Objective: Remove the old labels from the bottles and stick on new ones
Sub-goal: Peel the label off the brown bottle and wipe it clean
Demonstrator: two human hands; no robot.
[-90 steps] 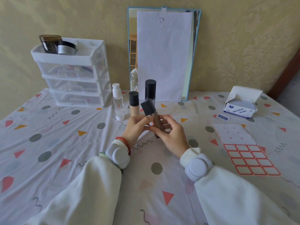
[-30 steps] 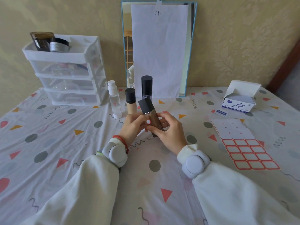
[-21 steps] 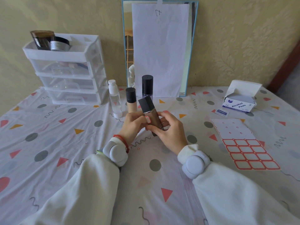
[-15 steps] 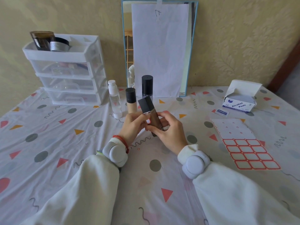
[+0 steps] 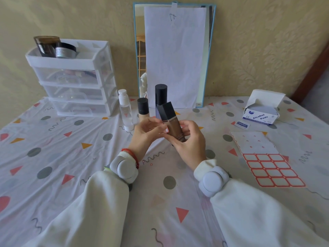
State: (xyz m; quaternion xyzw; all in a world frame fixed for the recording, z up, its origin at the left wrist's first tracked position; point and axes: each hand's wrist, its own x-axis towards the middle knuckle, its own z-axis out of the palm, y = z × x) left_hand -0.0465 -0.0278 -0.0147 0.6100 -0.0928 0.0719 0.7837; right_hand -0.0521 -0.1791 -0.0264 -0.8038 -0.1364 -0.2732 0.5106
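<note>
Single head-worn wide-angle view, aimed forward and down across the table [image 5: 53, 175] toward the wall; both hands are seen close at centre, forearms entering from the bottom edge. No second view is supplied.

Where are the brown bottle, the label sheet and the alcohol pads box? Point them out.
brown bottle [image 5: 175, 130], head view, brown body.
label sheet [image 5: 270, 171], head view, red-edged labels.
alcohol pads box [image 5: 258, 118], head view, printed front.
</note>
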